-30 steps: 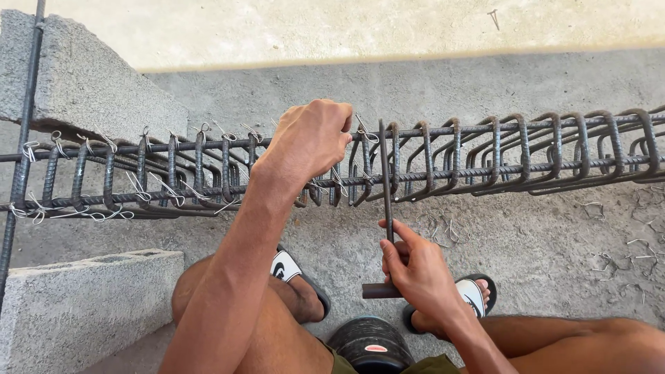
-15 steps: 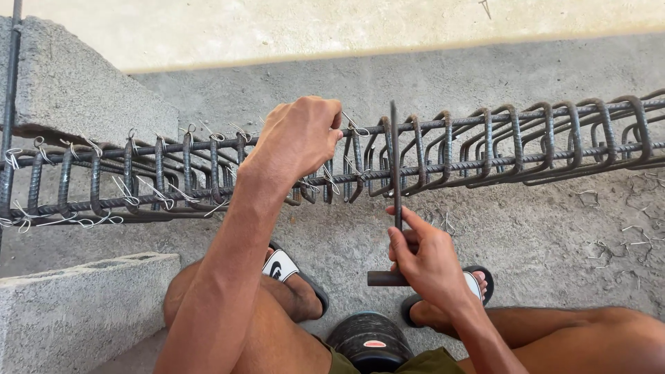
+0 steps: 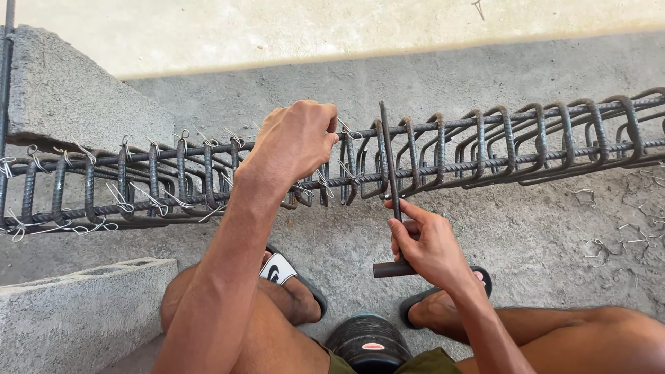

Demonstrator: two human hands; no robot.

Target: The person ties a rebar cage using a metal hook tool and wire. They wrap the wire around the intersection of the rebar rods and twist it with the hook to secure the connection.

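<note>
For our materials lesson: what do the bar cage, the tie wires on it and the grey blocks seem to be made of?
Bar cage: likely steel, dark and ribbed, dull finish.
Tie wires: thin pale metal, shiny, twisted at crossings.
Grey blocks: probably concrete, rough and grainy.
The right hand holds a dark tool, seemingly steel.

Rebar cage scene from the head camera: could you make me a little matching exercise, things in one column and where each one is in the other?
Things:
1. left hand
2. right hand
3. concrete block
4. loose wire ties

Places:
A. scattered on the ground at far right
B. holding the T-shaped tying tool
C. bottom left corner
D. gripping the top of the rebar cage

Pairs: 1-D, 2-B, 3-C, 4-A
</note>
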